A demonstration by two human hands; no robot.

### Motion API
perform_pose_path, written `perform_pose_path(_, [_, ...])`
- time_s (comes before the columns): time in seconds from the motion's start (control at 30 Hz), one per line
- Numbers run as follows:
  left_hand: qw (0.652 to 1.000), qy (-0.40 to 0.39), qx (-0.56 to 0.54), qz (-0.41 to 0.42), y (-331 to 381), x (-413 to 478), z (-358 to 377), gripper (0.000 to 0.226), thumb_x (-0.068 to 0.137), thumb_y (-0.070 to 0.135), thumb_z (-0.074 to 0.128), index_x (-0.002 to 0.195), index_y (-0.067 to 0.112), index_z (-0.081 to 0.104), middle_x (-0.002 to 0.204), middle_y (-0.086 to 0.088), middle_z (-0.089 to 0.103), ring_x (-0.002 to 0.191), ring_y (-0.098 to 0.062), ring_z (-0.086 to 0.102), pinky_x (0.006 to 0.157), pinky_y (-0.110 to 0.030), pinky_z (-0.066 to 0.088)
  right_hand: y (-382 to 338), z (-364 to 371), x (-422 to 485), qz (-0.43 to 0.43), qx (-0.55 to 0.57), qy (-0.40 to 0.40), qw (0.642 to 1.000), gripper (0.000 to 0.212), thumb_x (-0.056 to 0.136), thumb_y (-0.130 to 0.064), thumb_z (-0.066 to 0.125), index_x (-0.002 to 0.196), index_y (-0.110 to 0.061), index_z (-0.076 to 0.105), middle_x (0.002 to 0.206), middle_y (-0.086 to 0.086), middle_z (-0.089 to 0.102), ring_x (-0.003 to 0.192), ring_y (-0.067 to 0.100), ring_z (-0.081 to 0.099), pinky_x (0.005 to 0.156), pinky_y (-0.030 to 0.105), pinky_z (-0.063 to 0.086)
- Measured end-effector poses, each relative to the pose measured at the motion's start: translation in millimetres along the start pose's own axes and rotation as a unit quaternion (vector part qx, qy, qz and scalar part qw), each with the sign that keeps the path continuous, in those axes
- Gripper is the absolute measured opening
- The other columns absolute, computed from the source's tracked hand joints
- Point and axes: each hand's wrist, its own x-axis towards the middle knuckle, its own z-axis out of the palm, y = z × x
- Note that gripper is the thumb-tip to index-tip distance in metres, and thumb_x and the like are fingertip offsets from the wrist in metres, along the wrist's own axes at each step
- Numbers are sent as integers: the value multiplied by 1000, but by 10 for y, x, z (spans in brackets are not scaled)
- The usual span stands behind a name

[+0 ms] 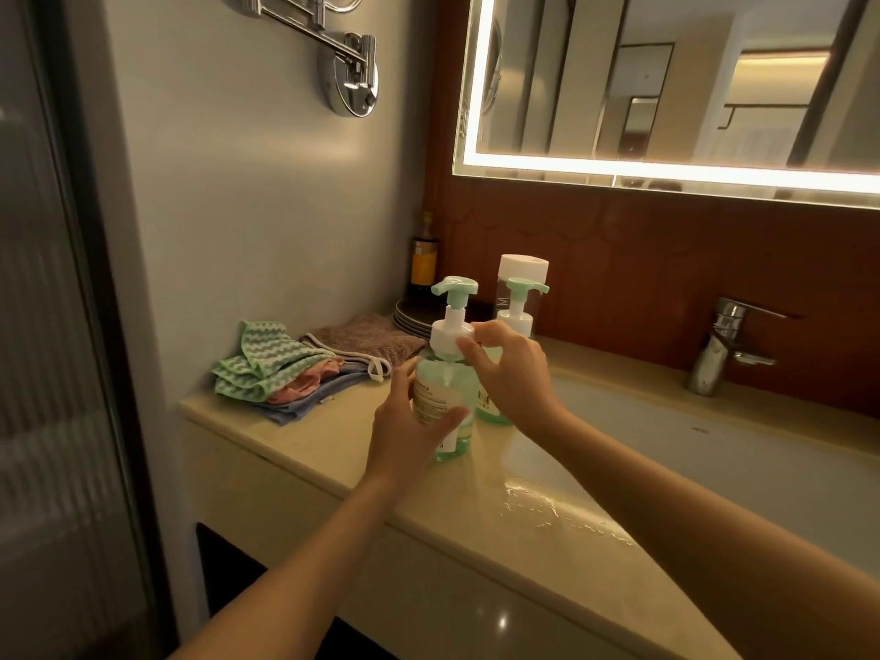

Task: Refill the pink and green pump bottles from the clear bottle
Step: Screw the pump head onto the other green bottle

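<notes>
A lit mirror (666,88) hangs above the sink (714,450), which is set into the beige desk (333,450). Left of the sink lies a heap of folded cloths (276,373). At the sink's left rim stands the green pump bottle (440,397). The left hand (405,431) has its fingers wrapped round the body, and the right hand (509,369) pinches the white collar (450,333) with its fingers. Toward the sink's back-left corner stand a second pump bottle (516,319) and the white-capped clear bottle (523,266).

The tall clear bottle (505,297) with the white cap stands near the back edge of the worktop (333,450). It shows 1 big pale letter that looks like an M. The front green pump bottle (445,381) has a white label (430,400) with print too tiny to read. The dark bottle (425,241) in the back left corner has a yellow label (424,266), and its words are blurred.
</notes>
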Motion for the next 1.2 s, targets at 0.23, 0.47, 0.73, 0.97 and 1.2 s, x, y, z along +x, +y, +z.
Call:
perform_pose_path(0.23, [1000,-2,-3,-2,-21,9,-7,75,72,34,75,134,25,34,128,3,53,107,-4,49,77,-9,43,-117,107,87,22,126,-115,985,50,93,-29,51,138,-14,37,131,6,52,112,16,51,83,21,42])
perform_pose_path(0.47, [1000,2,3,1,-32,14,8,74,73,33,74,135,23,34,131,3,52,114,-9,50,82,-15,44,-34,26,94,16,90,-15,996,32,89,-37,56,109,-12,56,105,3,63,92,10,56,75,21,44])
perform_pose_path(0.73, [1000,4,-3,-3,-26,11,8,74,72,32,75,134,24,34,130,4,53,114,-9,51,85,-16,44,-162,188,112,58,172,-116,976,40,97,-36,39,129,-12,41,121,7,54,105,16,51,96,38,46])
perform_pose_path(0.97, [1000,-1,-1,5,-36,23,1,74,71,35,75,133,23,35,129,2,54,106,-3,49,78,-10,43,-38,58,117,-2,2,-49,999,40,92,-44,48,116,-12,53,108,4,62,95,16,58,87,38,50])
perform_pose_path(1.2, [1000,5,-12,2,-31,11,3,74,71,33,76,132,24,36,122,7,55,105,-4,52,79,-10,45,-197,242,117,66,164,-87,980,40,95,-37,45,128,-15,40,114,3,56,106,19,56,87,32,47])
